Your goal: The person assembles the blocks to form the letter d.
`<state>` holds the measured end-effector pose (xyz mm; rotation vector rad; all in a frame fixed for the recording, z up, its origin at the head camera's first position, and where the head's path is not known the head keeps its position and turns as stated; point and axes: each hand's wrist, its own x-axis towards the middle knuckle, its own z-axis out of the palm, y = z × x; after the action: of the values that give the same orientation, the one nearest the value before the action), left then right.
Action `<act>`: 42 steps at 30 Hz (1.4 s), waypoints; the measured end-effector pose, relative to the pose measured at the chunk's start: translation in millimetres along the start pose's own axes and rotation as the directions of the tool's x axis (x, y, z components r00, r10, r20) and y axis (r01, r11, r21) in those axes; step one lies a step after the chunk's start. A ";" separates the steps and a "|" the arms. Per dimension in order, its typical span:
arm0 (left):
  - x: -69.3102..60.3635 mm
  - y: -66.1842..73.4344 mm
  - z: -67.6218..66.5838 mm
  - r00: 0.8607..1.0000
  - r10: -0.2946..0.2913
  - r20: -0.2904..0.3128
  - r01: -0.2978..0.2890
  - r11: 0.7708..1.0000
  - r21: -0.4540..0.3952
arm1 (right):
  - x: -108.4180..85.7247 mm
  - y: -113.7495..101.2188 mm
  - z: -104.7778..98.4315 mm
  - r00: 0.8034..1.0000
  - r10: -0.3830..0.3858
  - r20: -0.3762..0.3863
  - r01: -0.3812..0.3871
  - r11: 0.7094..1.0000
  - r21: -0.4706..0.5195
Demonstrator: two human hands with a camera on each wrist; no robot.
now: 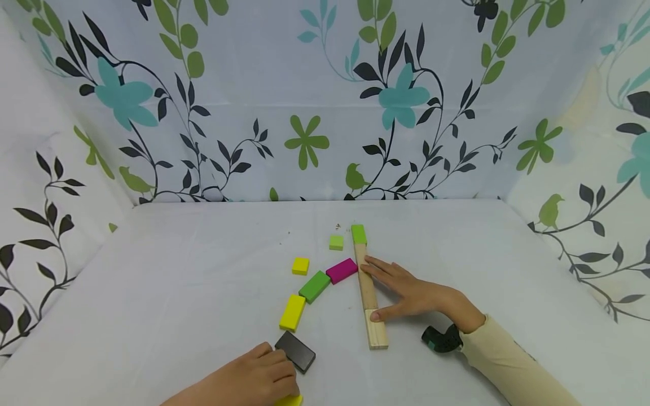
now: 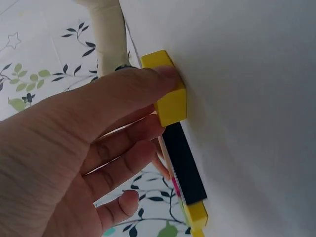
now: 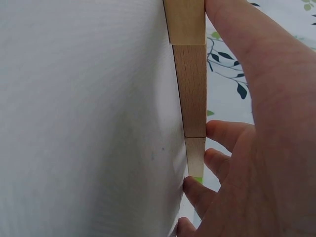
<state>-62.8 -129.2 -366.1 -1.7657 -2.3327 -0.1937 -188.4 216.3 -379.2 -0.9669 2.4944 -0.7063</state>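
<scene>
At the bottom of the head view my left hand pinches a yellow block between thumb and index finger; the other fingers are loosely bent. That block lies at the near end of a dark grey block. Beyond it a curve of a yellow block, a green block and a magenta block leads to a straight row of plain wooden blocks. My right hand spreads its fingers along that row; thumb and fingertips touch the wood from the right side.
A green block caps the row's far end. A small green block and a small yellow block lie left of the row. The white cloth covers the table, with leaf-patterned cloth hanging behind.
</scene>
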 end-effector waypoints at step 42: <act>55.0 1.6 12.3 0.946 -0.315 0.081 0.309 0.948 0.082 | -0.6 1.3 2.2 1.000 -0.007 -0.012 0.007 1.000 -0.020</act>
<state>-76.6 -74.6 -364.6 -1.3925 -2.6430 -0.0790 -187.6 216.9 -381.6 -0.9813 2.5139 -0.6928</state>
